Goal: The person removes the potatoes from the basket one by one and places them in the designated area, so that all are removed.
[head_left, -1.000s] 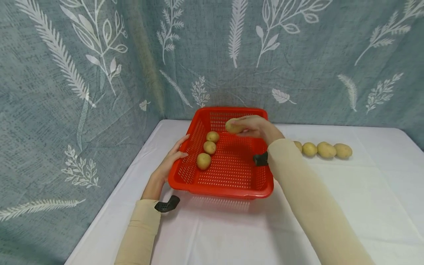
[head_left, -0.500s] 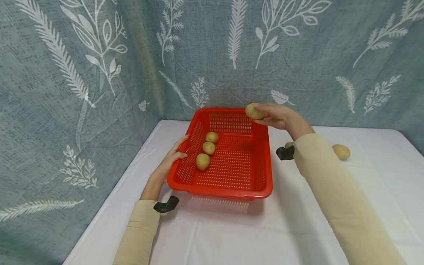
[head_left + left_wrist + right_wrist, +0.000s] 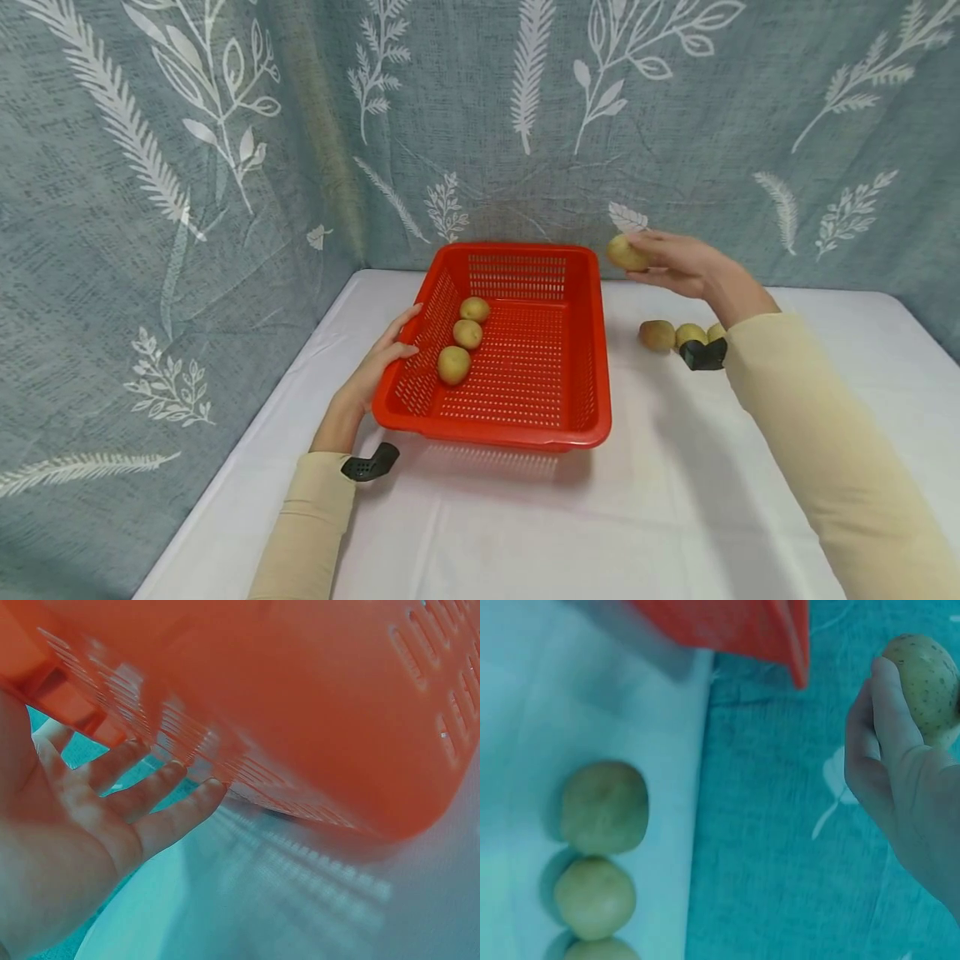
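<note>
A red perforated plastic basket (image 3: 517, 437) stands on the white cloth, with three potatoes (image 3: 453, 365) in a row along its left inner side. My left hand (image 3: 378, 362) touches the basket's left side from outside. In the left wrist view its fingers (image 3: 161, 831) reach out fairly straight, tips against the slotted wall. Raised to the right of the basket, my right hand (image 3: 686, 265) holds a potato (image 3: 627, 253) between thumb and fingers. The right wrist view shows this potato (image 3: 924, 690) as yellowish with dark specks.
Several more potatoes (image 3: 657, 335) lie in a row on the table (image 3: 525, 533) right of the basket, partly hidden by my right wrist and sleeve. A blue-grey curtain (image 3: 465, 100) with white leaf patterns hangs behind and at the left.
My right hand has carried the potato from over the basket's inside rightward, past its right rim. My left hand stays at the basket's left side.
</note>
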Demonstrator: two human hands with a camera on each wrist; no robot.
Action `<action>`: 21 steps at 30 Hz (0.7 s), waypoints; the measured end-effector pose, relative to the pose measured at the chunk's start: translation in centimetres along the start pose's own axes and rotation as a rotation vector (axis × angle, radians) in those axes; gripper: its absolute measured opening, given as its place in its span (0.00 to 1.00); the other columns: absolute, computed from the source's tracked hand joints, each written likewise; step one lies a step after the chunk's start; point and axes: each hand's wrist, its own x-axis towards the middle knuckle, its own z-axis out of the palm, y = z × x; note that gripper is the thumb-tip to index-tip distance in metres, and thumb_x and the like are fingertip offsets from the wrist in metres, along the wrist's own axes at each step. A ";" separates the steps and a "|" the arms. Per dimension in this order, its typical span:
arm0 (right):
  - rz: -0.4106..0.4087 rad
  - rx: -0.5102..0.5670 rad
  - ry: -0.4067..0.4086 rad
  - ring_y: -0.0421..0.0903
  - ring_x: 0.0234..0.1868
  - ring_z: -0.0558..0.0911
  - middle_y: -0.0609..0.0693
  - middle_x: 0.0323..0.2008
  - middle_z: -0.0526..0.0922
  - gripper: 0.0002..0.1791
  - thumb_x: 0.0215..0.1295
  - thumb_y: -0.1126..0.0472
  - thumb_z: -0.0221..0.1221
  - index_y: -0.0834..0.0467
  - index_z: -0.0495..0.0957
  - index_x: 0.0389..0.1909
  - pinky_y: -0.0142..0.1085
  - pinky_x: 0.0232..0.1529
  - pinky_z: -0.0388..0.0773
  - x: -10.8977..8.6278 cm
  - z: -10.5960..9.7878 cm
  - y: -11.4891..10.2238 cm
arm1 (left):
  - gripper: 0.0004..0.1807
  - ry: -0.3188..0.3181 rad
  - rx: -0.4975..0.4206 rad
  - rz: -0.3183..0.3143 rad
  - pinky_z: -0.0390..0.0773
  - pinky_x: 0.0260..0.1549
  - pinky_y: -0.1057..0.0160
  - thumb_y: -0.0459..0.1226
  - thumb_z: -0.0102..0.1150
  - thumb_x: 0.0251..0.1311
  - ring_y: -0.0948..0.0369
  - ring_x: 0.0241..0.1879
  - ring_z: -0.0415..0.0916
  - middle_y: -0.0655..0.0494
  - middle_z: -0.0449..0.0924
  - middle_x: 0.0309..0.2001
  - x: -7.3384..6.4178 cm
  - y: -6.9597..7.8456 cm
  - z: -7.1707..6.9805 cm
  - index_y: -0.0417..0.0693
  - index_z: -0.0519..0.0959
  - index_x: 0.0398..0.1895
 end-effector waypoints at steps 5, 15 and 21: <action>0.008 -0.016 0.008 0.49 0.60 0.61 0.53 0.56 0.58 0.42 0.69 0.55 0.52 0.56 0.38 0.76 0.33 0.56 0.69 -0.6 -1.4 0.7 | 0.37 -0.006 0.007 0.011 0.76 0.44 0.58 0.30 0.35 0.62 0.45 0.58 0.62 0.42 0.47 0.70 0.1 -0.1 -0.1 0.58 0.46 0.76; 0.039 0.024 0.043 0.49 0.56 0.66 0.55 0.55 0.58 0.43 0.69 0.55 0.53 0.57 0.38 0.75 0.34 0.57 0.68 -1.5 -3.6 3.0 | 0.38 -0.005 0.015 0.020 0.75 0.44 0.57 0.31 0.36 0.61 0.44 0.58 0.60 0.42 0.48 0.69 0.2 -0.1 0.1 0.58 0.46 0.76; 0.045 0.033 0.027 0.46 0.51 0.70 0.56 0.55 0.57 0.43 0.70 0.56 0.51 0.57 0.34 0.75 0.33 0.56 0.69 -1.8 -4.4 4.5 | 0.38 -0.009 0.011 0.016 0.75 0.44 0.56 0.31 0.36 0.61 0.44 0.58 0.60 0.43 0.48 0.70 0.2 -0.2 0.0 0.58 0.46 0.76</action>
